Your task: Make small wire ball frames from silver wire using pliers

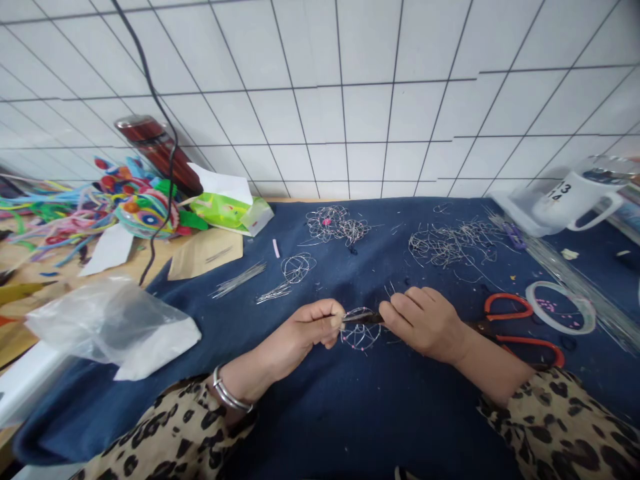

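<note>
My left hand (311, 327) and my right hand (423, 320) meet over a dark blue cloth (350, 413). Between them sits a small round wire ornament with pink beads (359, 332). The left hand's fingers are pinched together on its left edge. The right hand is curled closed on its right edge, seemingly around a dark thin piece (365, 318) that crosses the ornament's top. Both sleeves have a leopard print, and a silver bangle (227, 393) is on the left wrist.
Orange-handled scissors (520, 327) and a tape roll (560, 307) lie right of my hands. Wire tangles (450, 243), finished wire pieces (335, 223) and straight wire bundles (240, 279) lie further back. A clear plastic bag (110, 327), tissue pack (230, 207), colourful pipe cleaners (75, 213) and a mug (575, 197) surround the cloth.
</note>
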`<state>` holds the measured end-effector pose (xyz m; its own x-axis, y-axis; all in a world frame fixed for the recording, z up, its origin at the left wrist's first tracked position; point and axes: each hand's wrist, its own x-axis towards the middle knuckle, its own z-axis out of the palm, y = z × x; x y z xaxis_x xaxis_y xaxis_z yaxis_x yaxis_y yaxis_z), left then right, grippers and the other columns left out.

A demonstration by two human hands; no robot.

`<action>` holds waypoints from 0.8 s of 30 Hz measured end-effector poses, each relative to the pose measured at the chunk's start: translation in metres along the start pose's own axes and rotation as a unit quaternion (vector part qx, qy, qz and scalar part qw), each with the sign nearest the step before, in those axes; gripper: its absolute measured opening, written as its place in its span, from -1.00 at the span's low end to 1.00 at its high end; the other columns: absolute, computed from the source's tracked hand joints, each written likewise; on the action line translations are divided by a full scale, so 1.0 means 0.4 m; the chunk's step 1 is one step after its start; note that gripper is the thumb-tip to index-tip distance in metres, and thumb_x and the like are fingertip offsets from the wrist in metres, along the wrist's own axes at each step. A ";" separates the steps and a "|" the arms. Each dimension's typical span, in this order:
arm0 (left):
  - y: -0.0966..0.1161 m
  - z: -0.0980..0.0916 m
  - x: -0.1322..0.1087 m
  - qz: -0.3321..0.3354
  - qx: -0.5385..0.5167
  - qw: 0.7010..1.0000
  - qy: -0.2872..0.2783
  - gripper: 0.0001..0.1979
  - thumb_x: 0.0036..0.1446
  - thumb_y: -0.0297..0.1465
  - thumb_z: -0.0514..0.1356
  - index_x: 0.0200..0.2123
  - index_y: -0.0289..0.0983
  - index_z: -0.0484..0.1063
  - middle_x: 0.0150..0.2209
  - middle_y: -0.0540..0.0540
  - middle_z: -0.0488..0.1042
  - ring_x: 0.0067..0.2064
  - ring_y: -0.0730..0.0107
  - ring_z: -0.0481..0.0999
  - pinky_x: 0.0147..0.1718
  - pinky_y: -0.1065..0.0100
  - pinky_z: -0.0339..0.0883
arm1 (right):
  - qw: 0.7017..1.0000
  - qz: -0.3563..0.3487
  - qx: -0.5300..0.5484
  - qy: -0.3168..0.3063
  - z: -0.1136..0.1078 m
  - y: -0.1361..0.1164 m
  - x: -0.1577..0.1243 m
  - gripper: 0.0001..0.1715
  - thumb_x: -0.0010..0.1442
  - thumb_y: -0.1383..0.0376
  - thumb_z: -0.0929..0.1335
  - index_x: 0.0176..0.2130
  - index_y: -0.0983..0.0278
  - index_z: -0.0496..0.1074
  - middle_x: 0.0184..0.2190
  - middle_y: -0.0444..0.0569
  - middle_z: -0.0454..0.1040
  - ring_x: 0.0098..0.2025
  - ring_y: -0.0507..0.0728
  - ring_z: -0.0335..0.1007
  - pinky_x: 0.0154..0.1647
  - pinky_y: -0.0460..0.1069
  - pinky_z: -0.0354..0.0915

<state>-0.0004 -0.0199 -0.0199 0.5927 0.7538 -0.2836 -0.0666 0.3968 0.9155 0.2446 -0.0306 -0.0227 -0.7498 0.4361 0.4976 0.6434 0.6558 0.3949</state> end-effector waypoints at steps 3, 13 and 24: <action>-0.002 0.000 0.003 0.028 -0.007 0.999 0.025 -0.89 0.15 -0.39 0.13 -0.37 -0.33 0.36 -0.54 0.04 0.24 -0.50 0.55 0.19 -0.46 0.43 0.05 | 0.999 0.030 0.011 -0.001 0.003 -0.002 -0.001 -0.79 0.16 0.25 0.33 -0.18 0.29 0.37 -0.42 -0.08 0.37 -0.40 0.07 0.17 -0.40 0.02 0.07; -0.006 0.001 0.009 0.142 0.118 0.971 0.149 -0.85 0.20 -0.35 0.09 -0.38 -0.30 0.33 -0.49 0.03 0.27 -0.46 0.52 0.21 -0.40 0.43 0.13 | 0.977 0.171 0.129 -0.007 0.001 -0.017 0.004 -0.78 0.16 0.24 0.32 -0.20 0.33 0.35 -0.34 0.01 0.37 -0.31 0.12 0.24 -0.29 0.04 0.18; 0.005 0.006 -0.017 0.203 0.277 0.921 0.182 -0.85 0.21 -0.35 0.06 -0.36 -0.28 0.34 -0.45 0.00 0.29 -0.38 0.43 0.27 -0.35 0.41 0.14 | 0.957 0.194 0.217 -0.010 -0.023 -0.060 0.021 -0.81 0.15 0.27 0.30 -0.21 0.32 0.34 -0.36 0.00 0.36 -0.31 0.12 0.26 -0.30 0.04 0.22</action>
<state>-0.0024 -0.0254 -0.0154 0.2935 0.9470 0.1307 0.2561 -0.2096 0.9437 0.2243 -0.0483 -0.0209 -0.4740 0.7072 0.5246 0.7524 0.6347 -0.1759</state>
